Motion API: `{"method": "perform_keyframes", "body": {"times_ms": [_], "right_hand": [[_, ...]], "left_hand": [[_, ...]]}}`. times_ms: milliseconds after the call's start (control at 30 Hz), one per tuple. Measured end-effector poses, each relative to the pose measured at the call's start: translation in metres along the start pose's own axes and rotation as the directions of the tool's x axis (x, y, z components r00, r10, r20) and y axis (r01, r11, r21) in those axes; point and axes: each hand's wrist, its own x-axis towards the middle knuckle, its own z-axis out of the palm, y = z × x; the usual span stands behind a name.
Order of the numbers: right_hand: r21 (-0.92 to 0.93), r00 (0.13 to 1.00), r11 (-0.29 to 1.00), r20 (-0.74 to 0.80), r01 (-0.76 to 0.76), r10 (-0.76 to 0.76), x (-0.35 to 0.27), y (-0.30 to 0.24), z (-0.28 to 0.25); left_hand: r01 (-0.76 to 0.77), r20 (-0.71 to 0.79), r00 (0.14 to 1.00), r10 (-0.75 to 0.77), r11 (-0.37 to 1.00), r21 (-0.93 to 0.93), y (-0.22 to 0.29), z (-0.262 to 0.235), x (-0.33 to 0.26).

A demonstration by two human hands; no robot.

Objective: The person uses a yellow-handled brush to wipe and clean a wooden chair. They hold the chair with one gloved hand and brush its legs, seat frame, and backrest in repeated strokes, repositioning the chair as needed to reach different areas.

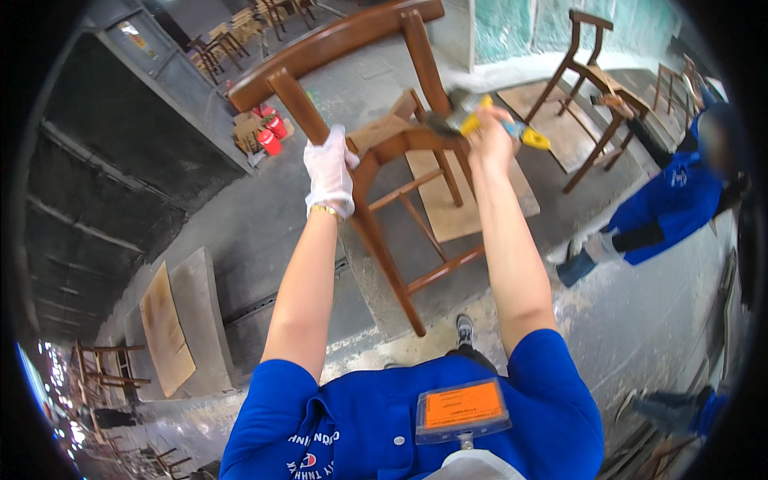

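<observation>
**Brown wooden chair held up, tool at its seat frame**

The left hand, in a white glove, is closed around the rear leg of a brown wooden chair, just below the curved top rail, holding the chair tilted above the grey concrete floor. The bare right hand is clenched on a yellow-handled tool pressed against the chair's seat frame. Beyond, a second brown wooden chair stands on a plywood sheet, where a person in blue workwear crouches. Red cans sit further left.
</observation>
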Motion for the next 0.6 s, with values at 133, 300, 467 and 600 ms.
{"method": "perform_keyframes", "body": {"times_ms": [133, 300, 467, 600], "right_hand": [[0.263, 0.968, 0.964, 0.250, -0.034, -0.035, 0.041, -0.046, 0.120], [0.087, 0.956, 0.970, 0.213, -0.226, 0.204, 0.041, -0.019, 0.004], [-0.172, 0.946, 0.941, 0.098, -0.290, 0.310, 0.081, -0.036, -0.108], [-0.032, 0.841, 0.990, 0.533, 0.137, -0.099, 0.130, -0.100, -0.021]], "left_hand": [[0.005, -0.024, 1.000, -0.004, 0.999, 0.044, -0.003, 0.005, -0.007], [-0.008, -0.035, 0.999, 0.009, 1.000, 0.006, -0.011, 0.007, -0.002], [0.014, -0.062, 0.998, -0.014, 1.000, 0.001, -0.018, 0.007, 0.003], [0.064, -0.083, 0.995, -0.063, 0.998, 0.005, -0.021, 0.007, -0.004]]}}
